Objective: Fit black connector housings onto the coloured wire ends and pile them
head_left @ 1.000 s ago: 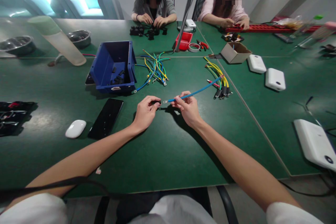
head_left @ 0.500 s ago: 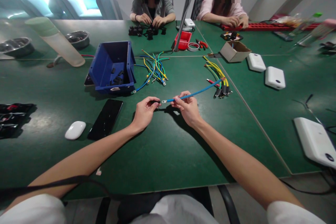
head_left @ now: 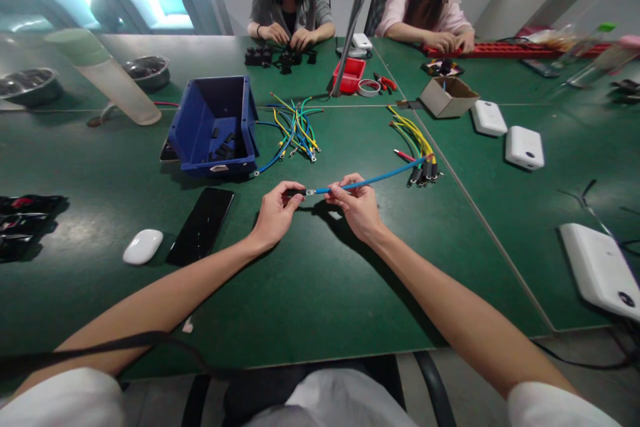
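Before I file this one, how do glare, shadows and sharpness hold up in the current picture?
Head view: glare washes out the upper left around the pale-blue chairs; head view: a dark shadow lies on the green table by the right hand; head view: the green-capped bottle looks soft and stretched, probably lens distortion, while the blue cable reads fairly clearly.

Above a green table (head_left: 320, 293), a left hand (head_left: 277, 210) pinches a small black tube (head_left: 296, 193). A right hand (head_left: 357, 207) holds a blue wire (head_left: 387, 175), its metal ring end (head_left: 311, 192) between both hands' fingertips (whether it touches the tube is hard to tell). Beyond the left fingers (head_left: 295, 185), leftward, stands a blue bin (head_left: 193, 168); straight beyond lie loose coloured wires (head_left: 299, 133). Black-sleeved wires (head_left: 425, 170) lie beyond the right fingers (head_left: 356, 178), rightward.
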`<state>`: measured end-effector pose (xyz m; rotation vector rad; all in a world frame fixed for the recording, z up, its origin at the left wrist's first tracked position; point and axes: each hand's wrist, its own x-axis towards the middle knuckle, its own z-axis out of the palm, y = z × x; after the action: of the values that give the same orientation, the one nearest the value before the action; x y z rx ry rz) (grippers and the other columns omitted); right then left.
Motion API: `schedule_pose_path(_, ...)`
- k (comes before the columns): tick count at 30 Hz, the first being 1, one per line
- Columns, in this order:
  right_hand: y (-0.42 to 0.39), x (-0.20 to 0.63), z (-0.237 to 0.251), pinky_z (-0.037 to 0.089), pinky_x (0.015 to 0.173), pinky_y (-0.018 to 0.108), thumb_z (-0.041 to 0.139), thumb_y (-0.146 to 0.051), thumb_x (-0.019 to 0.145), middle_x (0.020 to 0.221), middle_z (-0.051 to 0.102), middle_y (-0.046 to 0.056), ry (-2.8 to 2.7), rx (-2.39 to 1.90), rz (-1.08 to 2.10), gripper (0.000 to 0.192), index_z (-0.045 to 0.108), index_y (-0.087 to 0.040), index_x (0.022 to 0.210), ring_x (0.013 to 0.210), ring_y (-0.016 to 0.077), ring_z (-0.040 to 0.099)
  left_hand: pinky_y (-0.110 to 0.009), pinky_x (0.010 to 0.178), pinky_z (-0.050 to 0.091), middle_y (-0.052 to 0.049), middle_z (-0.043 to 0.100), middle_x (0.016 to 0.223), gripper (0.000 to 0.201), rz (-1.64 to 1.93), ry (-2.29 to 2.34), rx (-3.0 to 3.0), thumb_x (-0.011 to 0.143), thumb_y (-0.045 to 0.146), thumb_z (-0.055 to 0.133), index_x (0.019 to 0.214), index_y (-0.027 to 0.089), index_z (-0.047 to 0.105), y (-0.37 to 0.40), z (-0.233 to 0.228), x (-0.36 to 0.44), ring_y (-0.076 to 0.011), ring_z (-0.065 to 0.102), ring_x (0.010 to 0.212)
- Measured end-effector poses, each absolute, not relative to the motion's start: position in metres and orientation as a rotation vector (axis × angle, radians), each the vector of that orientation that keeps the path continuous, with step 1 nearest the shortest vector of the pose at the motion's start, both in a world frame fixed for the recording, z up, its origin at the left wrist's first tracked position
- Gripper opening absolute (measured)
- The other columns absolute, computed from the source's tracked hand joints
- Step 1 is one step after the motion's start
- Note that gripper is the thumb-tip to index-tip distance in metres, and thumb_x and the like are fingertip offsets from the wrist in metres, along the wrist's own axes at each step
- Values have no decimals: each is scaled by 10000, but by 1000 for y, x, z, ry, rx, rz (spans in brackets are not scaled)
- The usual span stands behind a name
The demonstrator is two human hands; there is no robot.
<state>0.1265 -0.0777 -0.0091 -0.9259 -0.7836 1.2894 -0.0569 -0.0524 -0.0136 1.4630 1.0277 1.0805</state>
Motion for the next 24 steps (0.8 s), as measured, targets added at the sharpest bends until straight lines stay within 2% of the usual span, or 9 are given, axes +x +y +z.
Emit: schedule_pose_path(24, -78, 125, -10, 574, 664, 273, 817, -327, 684, 828, 698, -13, -804, -958, 1271, 343, 522, -216, 819, 684, 135, 691, -280, 759, 484, -52, 678, 970, 217, 1085, 1030, 1469, 810, 283, 666, 999, 176, 661, -51, -17, -57, -151, 620, 794)
